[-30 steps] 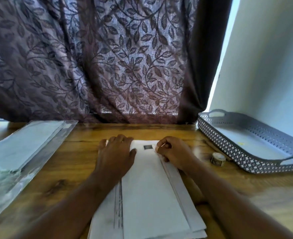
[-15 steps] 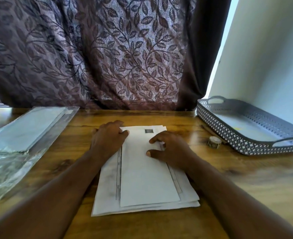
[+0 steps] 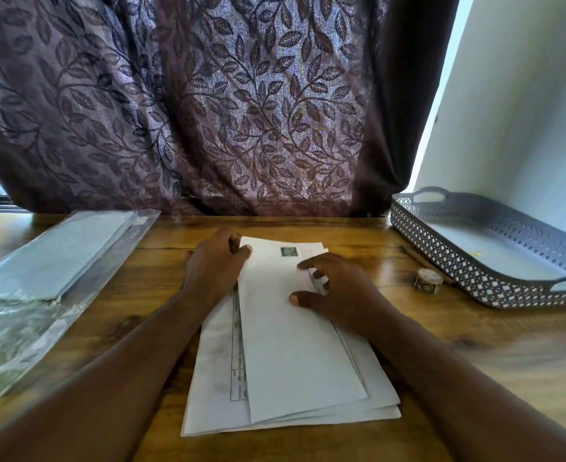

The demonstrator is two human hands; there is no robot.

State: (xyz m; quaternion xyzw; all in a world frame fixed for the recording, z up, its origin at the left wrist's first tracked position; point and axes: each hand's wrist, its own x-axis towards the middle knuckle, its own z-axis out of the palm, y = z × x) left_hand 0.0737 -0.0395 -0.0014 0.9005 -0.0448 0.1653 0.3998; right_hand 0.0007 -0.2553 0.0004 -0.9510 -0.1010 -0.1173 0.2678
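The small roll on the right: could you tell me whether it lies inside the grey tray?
No, the small roll stands on the wooden table, just outside the grey tray's near wall.

White paper sheets [image 3: 295, 345]; purple leaf-patterned fabric curtain [image 3: 241, 111]; grey lattice-perforated plastic tray [image 3: 468, 275]; brown wood-grain table [image 3: 474, 361].

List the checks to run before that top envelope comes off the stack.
1. Top envelope lying flat, stamp facing up: ok.
2. Left hand gripping its far left corner: cannot tell, fingertips hidden.
3. Right hand resting open across envelope and stack: ok.
4. Stack edges squared: not ok, sheets fanned out.
5. Small roll apart from the papers: ok.
6. Grey tray apart from the papers, at right: ok.
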